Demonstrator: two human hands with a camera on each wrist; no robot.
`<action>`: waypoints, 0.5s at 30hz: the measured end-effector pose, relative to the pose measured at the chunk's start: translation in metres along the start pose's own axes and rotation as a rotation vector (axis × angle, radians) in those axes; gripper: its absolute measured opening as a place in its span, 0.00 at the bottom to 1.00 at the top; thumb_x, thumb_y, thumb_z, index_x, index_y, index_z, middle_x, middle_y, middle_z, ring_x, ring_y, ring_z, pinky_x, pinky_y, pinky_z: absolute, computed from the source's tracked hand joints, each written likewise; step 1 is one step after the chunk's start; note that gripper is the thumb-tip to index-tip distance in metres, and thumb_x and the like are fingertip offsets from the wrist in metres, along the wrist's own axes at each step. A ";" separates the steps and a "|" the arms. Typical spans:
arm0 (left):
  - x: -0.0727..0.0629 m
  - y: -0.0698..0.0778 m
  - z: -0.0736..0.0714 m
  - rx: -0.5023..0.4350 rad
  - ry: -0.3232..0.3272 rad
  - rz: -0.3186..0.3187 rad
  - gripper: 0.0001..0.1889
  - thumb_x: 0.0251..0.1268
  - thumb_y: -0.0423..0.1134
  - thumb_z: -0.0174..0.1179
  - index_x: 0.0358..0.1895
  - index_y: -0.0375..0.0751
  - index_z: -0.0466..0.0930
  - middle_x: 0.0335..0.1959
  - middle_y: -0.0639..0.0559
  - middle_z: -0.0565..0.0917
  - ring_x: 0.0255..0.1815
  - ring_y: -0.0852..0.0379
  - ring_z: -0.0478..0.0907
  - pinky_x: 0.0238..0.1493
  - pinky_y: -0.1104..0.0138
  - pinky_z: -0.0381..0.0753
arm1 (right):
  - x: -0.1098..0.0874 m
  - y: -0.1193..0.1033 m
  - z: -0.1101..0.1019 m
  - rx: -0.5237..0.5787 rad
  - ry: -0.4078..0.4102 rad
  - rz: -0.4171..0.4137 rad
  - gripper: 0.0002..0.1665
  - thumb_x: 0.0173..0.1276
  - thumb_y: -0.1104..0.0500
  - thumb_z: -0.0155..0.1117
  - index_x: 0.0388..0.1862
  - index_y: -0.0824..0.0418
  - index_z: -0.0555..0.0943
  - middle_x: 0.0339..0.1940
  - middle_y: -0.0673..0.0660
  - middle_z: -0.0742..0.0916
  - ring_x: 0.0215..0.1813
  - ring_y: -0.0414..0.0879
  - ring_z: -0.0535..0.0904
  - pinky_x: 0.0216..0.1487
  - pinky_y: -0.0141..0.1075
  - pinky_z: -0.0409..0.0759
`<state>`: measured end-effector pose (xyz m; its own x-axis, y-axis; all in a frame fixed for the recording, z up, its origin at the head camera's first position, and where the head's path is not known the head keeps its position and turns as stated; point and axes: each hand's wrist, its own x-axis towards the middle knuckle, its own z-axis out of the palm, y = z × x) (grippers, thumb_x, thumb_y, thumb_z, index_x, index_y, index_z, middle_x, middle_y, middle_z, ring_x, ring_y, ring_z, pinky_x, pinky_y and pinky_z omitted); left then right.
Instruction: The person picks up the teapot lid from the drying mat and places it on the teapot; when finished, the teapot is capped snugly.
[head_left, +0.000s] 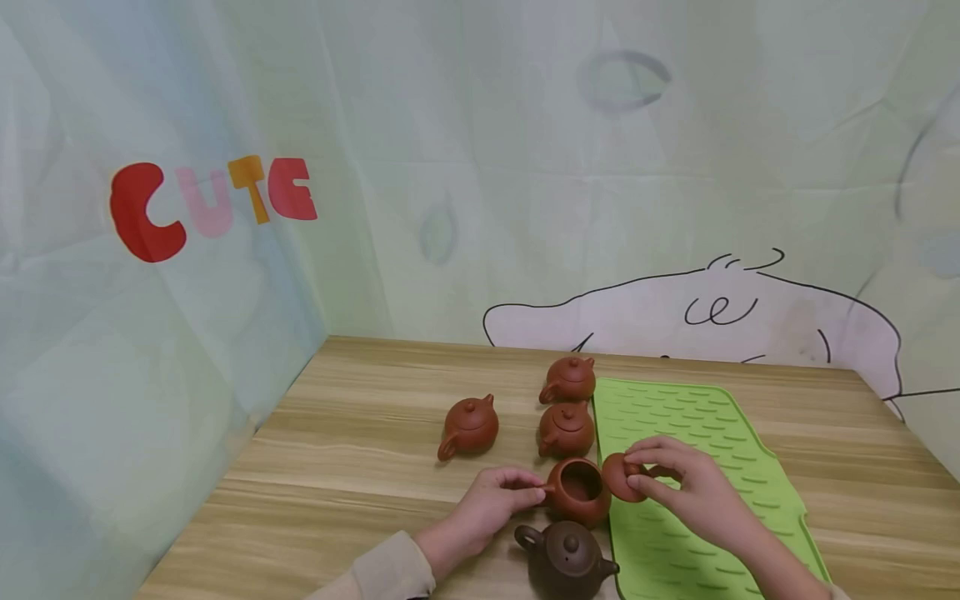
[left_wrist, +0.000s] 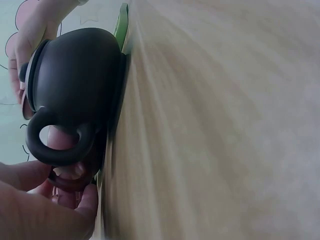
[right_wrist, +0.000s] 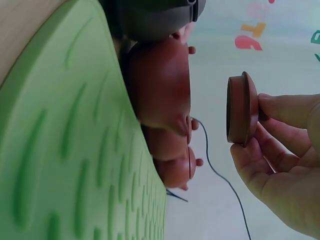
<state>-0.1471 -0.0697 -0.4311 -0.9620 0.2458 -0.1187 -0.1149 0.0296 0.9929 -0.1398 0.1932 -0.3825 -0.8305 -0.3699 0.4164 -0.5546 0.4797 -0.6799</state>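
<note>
A reddish-brown teapot [head_left: 578, 493] stands lidless, its round opening facing up. My left hand [head_left: 491, 505] pinches its handle; the left wrist view shows the fingers [left_wrist: 87, 207] around that handle behind the dark teapot. In my right hand [head_left: 693, 493] is the teapot's lid [head_left: 625, 477], pinched by its knob just right of the opening and apart from it. The right wrist view shows the lid [right_wrist: 241, 109] side-on, with its inner rim visible. Directly in front of the open pot stands a dark brown teapot [head_left: 568, 560] with its lid on.
Two lidded reddish teapots, one nearer [head_left: 567, 429] and one farther [head_left: 572, 379], line up behind the open one. Another lidded teapot [head_left: 470, 426] stands to their left. A green ridged mat [head_left: 697, 417] lies right of the row on the wooden table [head_left: 360, 417].
</note>
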 end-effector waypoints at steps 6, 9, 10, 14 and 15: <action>0.000 0.000 0.000 0.000 0.001 0.010 0.12 0.57 0.28 0.65 0.42 0.23 0.81 0.35 0.50 0.86 0.35 0.64 0.77 0.41 0.71 0.76 | 0.009 -0.003 0.012 0.038 -0.026 -0.011 0.10 0.60 0.66 0.69 0.41 0.60 0.86 0.44 0.54 0.84 0.45 0.33 0.78 0.42 0.32 0.82; -0.001 0.001 0.000 0.009 0.003 0.009 0.12 0.57 0.28 0.65 0.42 0.23 0.81 0.35 0.49 0.86 0.35 0.64 0.77 0.41 0.71 0.76 | 0.013 -0.003 0.017 0.041 -0.052 -0.002 0.10 0.61 0.66 0.68 0.42 0.60 0.86 0.44 0.53 0.84 0.46 0.34 0.78 0.43 0.33 0.82; -0.001 0.001 0.000 0.013 0.004 0.008 0.12 0.57 0.28 0.65 0.42 0.23 0.81 0.35 0.49 0.86 0.35 0.64 0.77 0.41 0.71 0.76 | 0.014 -0.002 0.018 0.044 -0.059 -0.002 0.10 0.61 0.66 0.68 0.42 0.60 0.86 0.45 0.54 0.84 0.46 0.35 0.78 0.43 0.33 0.82; -0.001 0.002 0.000 0.029 0.007 0.003 0.12 0.57 0.29 0.65 0.42 0.24 0.81 0.35 0.49 0.86 0.35 0.64 0.77 0.40 0.71 0.76 | 0.019 -0.004 0.022 0.054 -0.090 -0.003 0.10 0.62 0.65 0.68 0.43 0.62 0.85 0.45 0.55 0.84 0.47 0.37 0.78 0.44 0.33 0.82; -0.001 0.002 0.000 0.030 0.006 0.003 0.12 0.57 0.29 0.65 0.42 0.24 0.82 0.35 0.49 0.86 0.35 0.64 0.77 0.40 0.71 0.76 | 0.020 -0.004 0.023 0.054 -0.097 -0.002 0.10 0.62 0.64 0.68 0.43 0.62 0.85 0.45 0.55 0.84 0.47 0.38 0.79 0.44 0.33 0.82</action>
<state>-0.1465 -0.0700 -0.4295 -0.9639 0.2399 -0.1159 -0.1049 0.0580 0.9928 -0.1532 0.1656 -0.3852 -0.8189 -0.4476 0.3592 -0.5505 0.4359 -0.7120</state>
